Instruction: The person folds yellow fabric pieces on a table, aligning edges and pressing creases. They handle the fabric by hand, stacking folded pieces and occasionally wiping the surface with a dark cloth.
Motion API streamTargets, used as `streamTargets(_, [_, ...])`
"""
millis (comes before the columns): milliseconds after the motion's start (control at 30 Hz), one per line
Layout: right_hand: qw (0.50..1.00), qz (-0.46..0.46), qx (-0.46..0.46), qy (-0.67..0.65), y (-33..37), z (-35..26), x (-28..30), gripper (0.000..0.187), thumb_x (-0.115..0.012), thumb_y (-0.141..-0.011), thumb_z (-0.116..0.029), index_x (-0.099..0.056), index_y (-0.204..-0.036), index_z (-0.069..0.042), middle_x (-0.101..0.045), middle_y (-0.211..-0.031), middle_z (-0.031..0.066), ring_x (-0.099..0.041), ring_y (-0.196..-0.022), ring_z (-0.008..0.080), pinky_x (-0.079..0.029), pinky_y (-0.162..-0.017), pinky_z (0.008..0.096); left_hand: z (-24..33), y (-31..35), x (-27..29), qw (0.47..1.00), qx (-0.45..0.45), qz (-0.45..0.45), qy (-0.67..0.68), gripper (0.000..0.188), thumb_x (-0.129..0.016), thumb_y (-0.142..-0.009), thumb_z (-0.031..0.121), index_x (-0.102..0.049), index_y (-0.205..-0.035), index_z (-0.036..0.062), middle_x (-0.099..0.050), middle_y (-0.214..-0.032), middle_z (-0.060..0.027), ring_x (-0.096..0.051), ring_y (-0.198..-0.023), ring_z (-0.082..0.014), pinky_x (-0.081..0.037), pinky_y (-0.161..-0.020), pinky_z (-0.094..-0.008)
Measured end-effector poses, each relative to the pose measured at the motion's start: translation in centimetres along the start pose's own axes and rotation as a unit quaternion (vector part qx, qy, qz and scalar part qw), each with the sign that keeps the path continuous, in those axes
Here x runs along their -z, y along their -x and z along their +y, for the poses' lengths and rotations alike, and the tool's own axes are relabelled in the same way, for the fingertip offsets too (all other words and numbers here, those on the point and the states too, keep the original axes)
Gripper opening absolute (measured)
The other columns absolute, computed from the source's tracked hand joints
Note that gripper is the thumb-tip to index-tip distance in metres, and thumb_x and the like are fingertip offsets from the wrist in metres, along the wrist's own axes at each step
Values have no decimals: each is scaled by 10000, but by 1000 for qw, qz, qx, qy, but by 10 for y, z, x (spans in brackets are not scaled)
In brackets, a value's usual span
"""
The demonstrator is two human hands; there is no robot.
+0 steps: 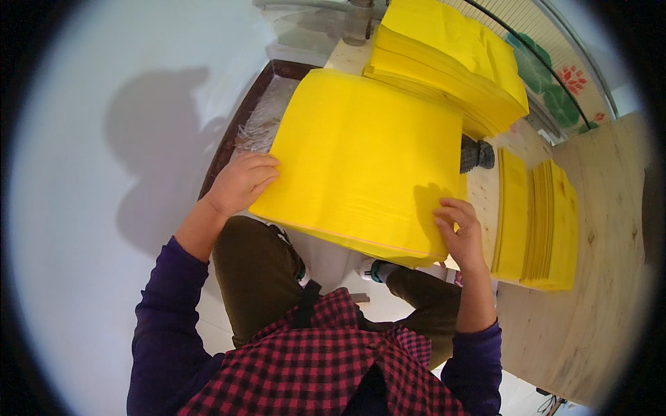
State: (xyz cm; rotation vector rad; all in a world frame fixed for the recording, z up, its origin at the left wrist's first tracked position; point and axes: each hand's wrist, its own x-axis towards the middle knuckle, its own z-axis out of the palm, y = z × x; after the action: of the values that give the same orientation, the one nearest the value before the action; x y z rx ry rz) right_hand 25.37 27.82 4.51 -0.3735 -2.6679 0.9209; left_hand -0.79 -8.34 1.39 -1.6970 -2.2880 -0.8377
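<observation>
A wide stack of yellow cloth-like sheets (361, 159) lies in front of me, its front edge bowed over my knees. At the stack's left edge, my left hand (244, 182) has its fingers together, closed on the yellow sheet there. My right hand (460, 232) is at the right edge near the front corner, with fingers curled and thumb close to them in a loose pinch on the top sheet. The undersides of both grips are hidden. A hand shadow falls on the yellow surface beside my right hand.
Behind stands another thick yellow pile (451, 66); more folded yellow bundles (538, 218) are at the right on the wooden board (603, 263). A dark bunched item (476, 154) sits between them. A brown-rimmed tray (239, 114) and a pale wall (83, 208) are at the left.
</observation>
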Motion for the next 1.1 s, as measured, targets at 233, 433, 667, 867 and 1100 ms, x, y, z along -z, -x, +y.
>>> streamTargets(233, [1000, 13, 17, 10, 0, -2, 4, 180, -679, -750, 16, -679, -927, -14, -625, -1086, 136, -559, -1059, 311, -462, -912, 363, 1, 0, -2, 1000, -4, 6, -8, 142, -629, -772, 27, -641, -914, 28, -629, -1020, -109, -591, -991, -302, -468, -863, -387])
streamTargets(433, [999, 24, 18, 17, 1, -2, 4, 203, -685, -740, 19, -676, -939, -18, -622, -1095, 137, -558, -1070, 312, -458, -923, 366, 4, 0, -2, 999, 14, 31, 17, 129, -623, -784, 29, -623, -913, 16, -620, -996, -119, -591, -959, -313, -474, -835, -388])
streamTargets(667, [999, 25, 30, 5, 1, -1, 6, 231, -680, -734, 30, -667, -957, -30, -603, -1135, 135, -547, -1087, 311, -445, -945, 376, 10, 0, -1, 999, 17, 42, 11, 129, -622, -788, 31, -618, -916, 19, -615, -975, -120, -595, -933, -320, -483, -818, -385])
streamTargets(867, [999, 32, 18, 9, 3, -4, 5, 228, -678, -739, 32, -667, -959, -29, -601, -1142, 135, -542, -1099, 306, -437, -956, 376, 12, 5, -2, 999, 22, 34, 15, 121, -619, -784, 32, -618, -904, 18, -615, -975, -121, -597, -932, -319, -487, -818, -389])
streamTargets(1100, [999, 41, -23, -18, 10, -4, 5, 234, -670, -742, 43, -671, -965, -29, -603, -1143, 131, -544, -1108, 298, -430, -968, 369, 14, 8, -4, 999, 21, 21, 13, 120, -614, -795, 35, -622, -912, 13, -615, -987, -123, -596, -928, -325, -489, -817, -389])
